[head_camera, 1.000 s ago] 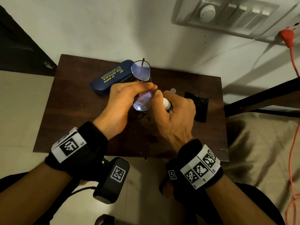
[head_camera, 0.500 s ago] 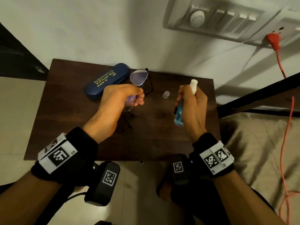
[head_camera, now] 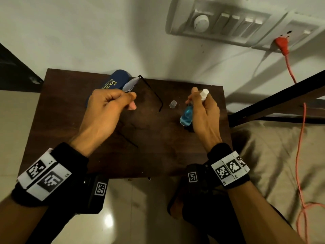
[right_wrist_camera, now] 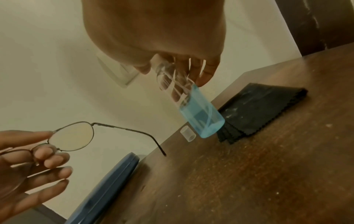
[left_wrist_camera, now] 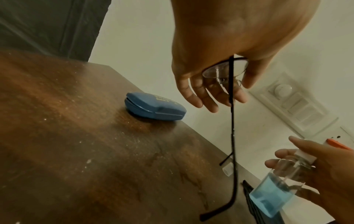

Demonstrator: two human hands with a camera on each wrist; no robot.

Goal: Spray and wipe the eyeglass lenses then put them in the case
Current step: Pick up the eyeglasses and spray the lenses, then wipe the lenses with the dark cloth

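While raised over the brown bench (head_camera: 58, 110), eyeglasses (right_wrist_camera: 71, 137) pinched at the bridge by left hand (head_camera: 107, 110), temples unfolded. Half-full blue spray bottle (head_camera: 187, 115) gripped in right hand (head_camera: 204, 113), nozzle up. Closed blue case (left_wrist_camera: 153, 108) at bench's far edge, clear cap (head_camera: 172, 104) between hands, black cloth (right_wrist_camera: 260, 112) behind bottle. Versus half a second earlier: hands wider apart, lens turned edge-on.

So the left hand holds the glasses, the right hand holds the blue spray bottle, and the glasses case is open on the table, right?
Almost. The glasses case is closed, not open; the left wrist view shows its lid shut. The left hand does hold the glasses, the right hand does hold the spray bottle, and the case does lie on the table.
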